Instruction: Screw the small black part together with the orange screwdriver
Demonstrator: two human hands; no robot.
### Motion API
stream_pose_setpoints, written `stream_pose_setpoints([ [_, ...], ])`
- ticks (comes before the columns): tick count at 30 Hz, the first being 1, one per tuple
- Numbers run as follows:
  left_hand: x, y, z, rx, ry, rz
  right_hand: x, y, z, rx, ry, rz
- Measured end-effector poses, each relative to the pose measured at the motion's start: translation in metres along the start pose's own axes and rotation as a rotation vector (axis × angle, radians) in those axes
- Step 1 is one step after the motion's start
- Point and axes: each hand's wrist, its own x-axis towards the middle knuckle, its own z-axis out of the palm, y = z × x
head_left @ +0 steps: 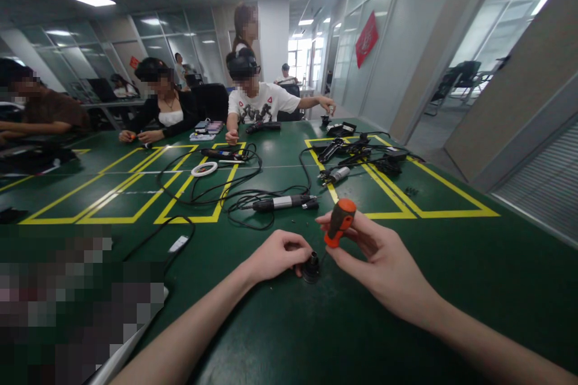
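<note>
My right hand point(379, 258) grips a screwdriver by its orange and dark handle point(341, 222). The handle leans up and to the right, while its shaft is hard to make out and points down beside a small black round part point(311, 271). This part stands on the green table with a wide base and a narrower stem. My left hand point(284, 255) closes its fingers on the part's upper left side. The two hands are close together, with the part between them.
Beyond my hands lies a grey and black cylindrical power tool point(284, 203) with looped black cables. A silver tool point(336, 175) and black parts point(347, 147) lie further right. A white ring point(204, 169) rests left of centre. Co-workers sit across the green table point(451, 264), marked with yellow tape.
</note>
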Motion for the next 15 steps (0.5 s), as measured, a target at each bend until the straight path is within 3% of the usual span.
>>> stream_pose_setpoints([
  [9, -0.0005, 0.0013, -0.0001, -0.017, -0.012, 0.009, -0.0019, 0.0011, 0.0000, 0.009, 0.026, 0.041],
  [15, 0.0001, 0.0022, -0.0006, -0.019, -0.006, 0.011, 0.0000, -0.0022, -0.0001, -0.019, 0.010, -0.011],
])
